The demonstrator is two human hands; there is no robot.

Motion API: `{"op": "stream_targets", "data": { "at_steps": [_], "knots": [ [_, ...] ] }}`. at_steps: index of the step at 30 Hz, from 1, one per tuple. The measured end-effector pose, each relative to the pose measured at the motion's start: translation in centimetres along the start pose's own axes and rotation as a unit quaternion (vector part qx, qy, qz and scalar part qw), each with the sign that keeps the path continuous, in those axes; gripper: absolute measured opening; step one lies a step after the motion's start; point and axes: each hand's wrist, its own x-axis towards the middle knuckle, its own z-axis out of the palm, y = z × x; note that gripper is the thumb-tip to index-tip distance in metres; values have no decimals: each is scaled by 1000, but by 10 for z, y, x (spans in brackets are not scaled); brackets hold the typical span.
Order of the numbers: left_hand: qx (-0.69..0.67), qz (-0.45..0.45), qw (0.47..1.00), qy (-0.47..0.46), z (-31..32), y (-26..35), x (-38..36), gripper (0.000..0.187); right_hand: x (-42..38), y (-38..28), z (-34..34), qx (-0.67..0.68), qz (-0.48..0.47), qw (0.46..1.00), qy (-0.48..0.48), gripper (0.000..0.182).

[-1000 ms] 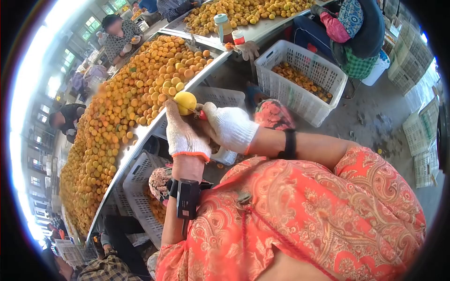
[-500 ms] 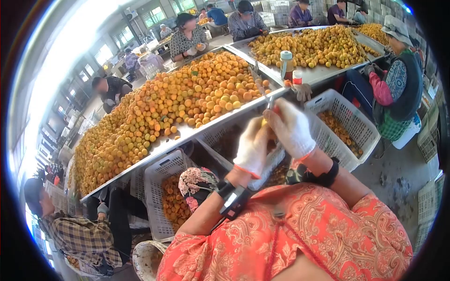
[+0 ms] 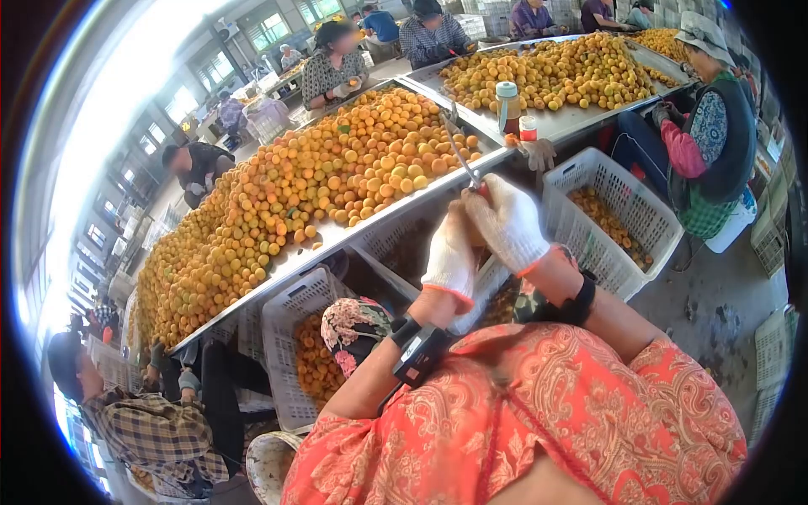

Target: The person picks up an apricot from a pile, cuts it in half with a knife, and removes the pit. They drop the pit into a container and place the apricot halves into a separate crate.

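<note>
My right hand [image 3: 512, 225], in a white glove, is closed around the red handle of a knife [image 3: 462, 156], its blade pointing up and away over the metal table edge. Against it is my left hand [image 3: 450, 257], gloved too, with its fingers curled around an apricot that is mostly hidden between the hands. Both hands are above a white crate [image 3: 480, 303] at the near side of the table. Just beyond them lies a large heap of apricots [image 3: 337, 181] on the metal table.
Crates of cut apricots stand to the left [image 3: 282, 337] and right [image 3: 665, 227]. A bottle [image 3: 507, 109], a red-and-white jar [image 3: 528, 128] and a spare glove [image 3: 539, 153] sit at the table edge. A bucket [image 3: 261, 463] is at lower left. Several people work around the tables.
My right hand has shifted slightly left and down, and more of the knife's blade now shows. The yellow fruit seen between my hands is now mostly covered. The view has tilted slightly.
</note>
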Motion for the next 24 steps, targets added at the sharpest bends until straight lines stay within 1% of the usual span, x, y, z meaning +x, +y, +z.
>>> {"op": "stream_targets", "data": {
  "at_steps": [1, 2, 3, 5, 6, 7, 9, 10, 11, 12, 13, 14, 15, 17, 20, 21, 22, 23, 24],
  "knots": [
    [0, 9, 1000, -3, -2, -3, 4, 42, 0, 0, 0, 5, 9, 1000, -1, 28],
    [-88, 56, 993, 56, 5, -15, 16, 38, 0, 1, 3, 25, 28, 999, 11, 28],
    [-41, 169, 985, 5, -2, -32, 27, 35, 0, 2, 4, 27, 35, 999, 8, 28],
    [77, 143, 986, -32, -8, -23, 16, 34, -3, 3, 6, 34, 27, 998, 53, 28],
    [58, 133, 988, -53, -10, -27, 19, 33, -4, 2, 5, 7, 29, 998, 51, 30],
    [27, 81, 994, -61, -4, -20, 11, 34, -2, 8, 7, -21, 27, 998, 54, 31],
    [-23, -2, 1000, -7, 7, -14, 8, 37, -3, 15, 9, -30, 28, 998, 46, 29],
    [6, -59, 998, -16, 0, -11, 5, 43, -6, 15, 9, -33, 34, 998, 44, 29],
    [5, -64, 998, -16, -10, -20, 14, 43, -6, 13, 7, -49, 23, 998, 23, 28],
    [-90, -89, 989, -81, -26, -35, 31, 40, -7, 11, 5, -64, 12, 998, 2, 26],
    [-184, -114, 966, -143, -30, -39, 36, 36, -7, 10, 6, -65, 16, 998, 2, 26],
    [-184, -116, 966, -142, -34, -44, 39, 36, -7, 9, 8, -79, -6, 997, 10, 26],
    [-172, -91, 971, -138, -32, -43, 38, 37, -6, 9, 9, -94, -28, 995, 19, 25],
    [-150, -42, 980, -126, -28, -43, 33, 40, -6, 6, 8, -91, -28, 995, 17, 25],
    [-112, 36, 988, -105, -17, -40, 20, 44, -8, -2, 9, -26, 59, 998, 20, 26],
    [-97, 61, 989, -94, -13, -39, 15, 46, -10, -3, 10, -22, 62, 998, 15, 26],
    [-114, 60, 987, -92, -6, -37, 4, 49, -10, -4, 11, -25, 64, 997, 24, 26],
    [-132, 56, 985, -100, -7, -41, 5, 46, -12, -6, 12, -29, 65, 997, 35, 26],
    [-160, 37, 981, -107, -6, -39, 6, 47, -13, -9, 12, -28, 59, 997, 48, 25]
  ]
}}
